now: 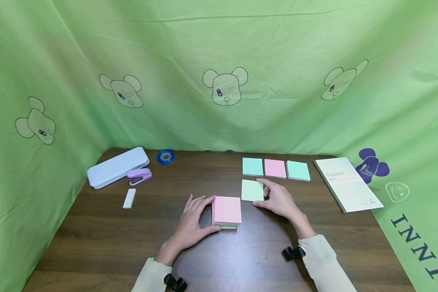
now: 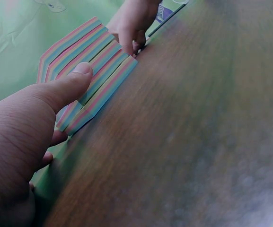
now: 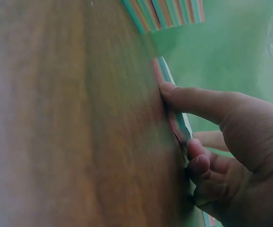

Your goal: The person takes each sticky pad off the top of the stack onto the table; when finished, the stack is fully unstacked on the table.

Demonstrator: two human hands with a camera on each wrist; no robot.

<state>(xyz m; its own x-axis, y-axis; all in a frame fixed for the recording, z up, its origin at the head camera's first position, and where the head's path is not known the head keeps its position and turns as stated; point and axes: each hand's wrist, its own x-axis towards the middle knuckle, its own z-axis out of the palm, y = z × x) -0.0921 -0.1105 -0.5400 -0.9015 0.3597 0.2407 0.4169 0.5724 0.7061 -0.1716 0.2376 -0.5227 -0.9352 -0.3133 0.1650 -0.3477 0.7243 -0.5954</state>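
My left hand (image 1: pixel 191 225) grips a tall stack of sticky note pads (image 1: pixel 227 211), pink on top, thumb at the near side and fingers toward the far left corner. Striped layers of pink, yellow and blue show along the side of the stack (image 2: pixel 101 75) in the left wrist view; its pads are slightly out of line. To the right, my right hand (image 1: pixel 279 199) pinches a pale green sticky note pad (image 1: pixel 252 190) between thumb and index finger. That pad (image 3: pixel 162 71) lies low at the table surface in the right wrist view, its other fingers curled beside it.
Behind the green pad lie a teal pad (image 1: pixel 252 166), a pink pad (image 1: pixel 275 168) and another teal pad (image 1: pixel 298 170). A notebook (image 1: pixel 346 186) lies at right. At left are a pencil case (image 1: pixel 118 166), purple stapler (image 1: pixel 139 176), white eraser (image 1: pixel 129 198) and blue tape roll (image 1: pixel 162 157).
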